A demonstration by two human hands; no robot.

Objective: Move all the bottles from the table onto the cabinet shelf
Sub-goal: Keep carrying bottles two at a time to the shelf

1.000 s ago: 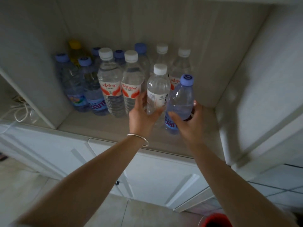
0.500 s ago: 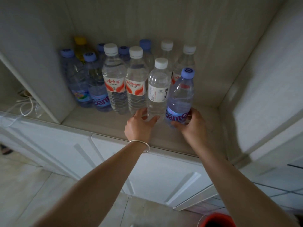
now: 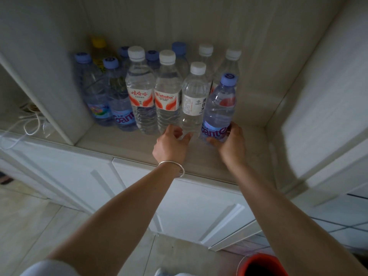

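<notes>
Pale wood-grain panels enclose the cabinet shelf (image 3: 127,144), an open recess above white cupboard doors (image 3: 201,212).

Two bottles stand upright at the front right of the shelf, touching each other. The white-capped bottle (image 3: 194,100) has a plain white label. The blue-capped bottle (image 3: 219,108) stands on its right and carries a purple label low on the body.

The left hand (image 3: 171,146) is at the base of the white-capped bottle. Its fingers (image 3: 186,137) are loosely curled around the foot; a firm clamp cannot be confirmed. A silver bangle (image 3: 172,166) sits on that wrist. The right hand (image 3: 232,144) wraps the lower body of the blue-capped bottle, thumb in front and fingers round the right side. Holding low probably keeps each bottle steady while it settles on its base.

Both bottles extend a front row. To their left stand two red-labelled bottles (image 3: 154,96), then two blue-capped bottles with purple labels (image 3: 107,100). More bottles fill the back, including a yellow-capped bottle (image 3: 98,48). Packing the rows tight leaves bare shelf on the right.

Placement appears nearly complete; release would follow. No table is in view, so the remaining count cannot be told.

White cords (image 3: 27,124) lie in the left compartment. A red container (image 3: 260,265) shows at the bottom edge.
</notes>
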